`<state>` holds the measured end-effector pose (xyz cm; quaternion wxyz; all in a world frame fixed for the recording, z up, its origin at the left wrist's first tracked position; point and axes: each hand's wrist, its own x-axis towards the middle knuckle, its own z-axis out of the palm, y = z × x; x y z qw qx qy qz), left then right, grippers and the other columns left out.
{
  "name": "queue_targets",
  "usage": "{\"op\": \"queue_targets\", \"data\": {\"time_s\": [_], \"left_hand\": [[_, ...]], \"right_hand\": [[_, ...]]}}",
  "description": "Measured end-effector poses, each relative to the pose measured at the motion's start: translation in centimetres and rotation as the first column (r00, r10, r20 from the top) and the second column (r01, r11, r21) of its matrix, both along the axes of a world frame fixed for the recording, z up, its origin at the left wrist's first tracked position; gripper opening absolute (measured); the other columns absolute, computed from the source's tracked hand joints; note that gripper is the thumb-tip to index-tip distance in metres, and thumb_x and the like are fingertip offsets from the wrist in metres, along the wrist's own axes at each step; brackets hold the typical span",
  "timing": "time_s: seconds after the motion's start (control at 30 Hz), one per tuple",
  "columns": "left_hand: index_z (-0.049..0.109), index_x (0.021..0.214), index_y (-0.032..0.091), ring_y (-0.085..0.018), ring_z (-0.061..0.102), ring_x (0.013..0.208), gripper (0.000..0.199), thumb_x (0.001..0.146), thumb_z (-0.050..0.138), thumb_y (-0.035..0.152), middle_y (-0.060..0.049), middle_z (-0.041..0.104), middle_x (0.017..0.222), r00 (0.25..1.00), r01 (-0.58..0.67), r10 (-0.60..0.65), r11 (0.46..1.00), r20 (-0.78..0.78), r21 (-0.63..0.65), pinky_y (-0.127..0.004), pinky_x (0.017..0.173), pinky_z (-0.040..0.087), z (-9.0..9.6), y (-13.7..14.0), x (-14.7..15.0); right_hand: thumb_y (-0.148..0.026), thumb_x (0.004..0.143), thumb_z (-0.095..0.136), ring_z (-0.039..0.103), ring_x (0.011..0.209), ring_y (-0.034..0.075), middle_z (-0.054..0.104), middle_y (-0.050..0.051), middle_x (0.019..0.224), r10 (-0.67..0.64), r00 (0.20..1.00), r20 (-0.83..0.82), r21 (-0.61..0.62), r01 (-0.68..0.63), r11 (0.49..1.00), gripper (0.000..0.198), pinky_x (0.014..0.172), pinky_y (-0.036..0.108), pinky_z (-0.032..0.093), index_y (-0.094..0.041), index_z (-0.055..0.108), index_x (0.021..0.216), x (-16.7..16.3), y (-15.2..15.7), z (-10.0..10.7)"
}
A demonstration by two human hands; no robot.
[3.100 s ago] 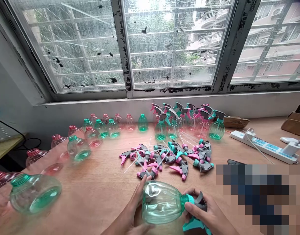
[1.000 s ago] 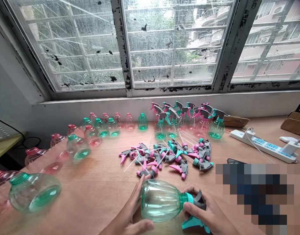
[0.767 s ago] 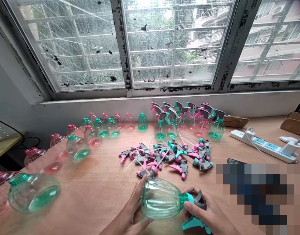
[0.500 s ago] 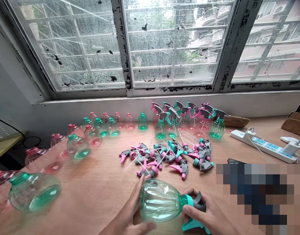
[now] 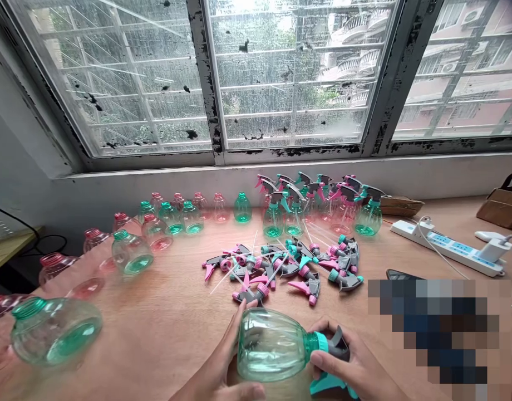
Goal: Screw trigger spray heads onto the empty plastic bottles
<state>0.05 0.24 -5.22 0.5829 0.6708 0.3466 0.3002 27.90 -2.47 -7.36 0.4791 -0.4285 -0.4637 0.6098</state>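
1. Near the table's (image 5: pixel 134 328) front edge, my left hand (image 5: pixel 222 365) spreads wide around a green bottle (image 5: pixel 272 345); my right hand (image 5: pixel 358 359) holds its spray head (image 5: pixel 338 346).
2. Fitted bottles (image 5: pixel 368 218): far edge.
3. Unfitted: bare bottles (image 5: pixel 133 255), loose heads (image 5: pixel 313 287).

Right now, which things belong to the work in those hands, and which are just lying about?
Seemingly in the work:
held green bottle
its spray head, in the right hand
loose spray heads
topless bottles
sprayer-topped bottles

Seemingly just lying about:
power strip
charger
brown box-like item
dark flat object
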Motion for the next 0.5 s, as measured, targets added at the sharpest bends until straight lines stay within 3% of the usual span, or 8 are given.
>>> {"op": "queue_targets", "data": {"time_s": [0.23, 0.37, 0.5], "left_hand": [[0.001, 0.160, 0.043, -0.030, 0.012, 0.158, 0.096, 0.092, 0.069, 0.040, 0.001, 0.012, 0.172, 0.994, -0.009, 0.022, 0.993, -0.109, 0.118, -0.048, 0.129, 0.006, 0.09, -0.25, -0.07], [-0.001, 0.160, 0.038, -0.033, 0.014, 0.157, 0.107, 0.085, 0.075, 0.048, -0.002, 0.012, 0.172, 0.999, 0.005, -0.002, 0.998, -0.049, 0.059, -0.049, 0.128, 0.008, 0.04, -0.21, -0.06], [0.006, 0.161, 0.035, -0.032, 0.010, 0.158, 0.099, 0.088, 0.070, 0.051, -0.003, 0.015, 0.172, 0.999, -0.001, 0.002, 0.999, -0.040, 0.033, -0.048, 0.128, 0.007, 0.39, -0.22, -0.07]], "right_hand": [[-0.056, 0.074, 0.083, 0.069, 0.067, 0.020, 0.074, 0.002, 0.067, -0.007, 0.999, 0.033, -0.045, 0.009, 0.999, 0.045, 0.067, 0.028, 0.052, -0.018, 0.065, 0.091, 0.17, -0.22, 0.31], [-0.055, 0.073, 0.084, 0.068, 0.065, 0.020, 0.074, 0.002, 0.066, -0.009, 0.999, 0.032, -0.031, 0.010, 0.999, 0.046, 0.065, 0.028, 0.052, -0.017, 0.065, 0.092, 0.17, -0.13, 0.17], [-0.057, 0.072, 0.083, 0.069, 0.063, 0.020, 0.073, 0.002, 0.065, -0.021, 0.999, 0.032, -0.009, 0.021, 1.000, 0.047, 0.063, 0.028, 0.053, -0.018, 0.065, 0.090, 0.06, -0.04, 0.13]]}}
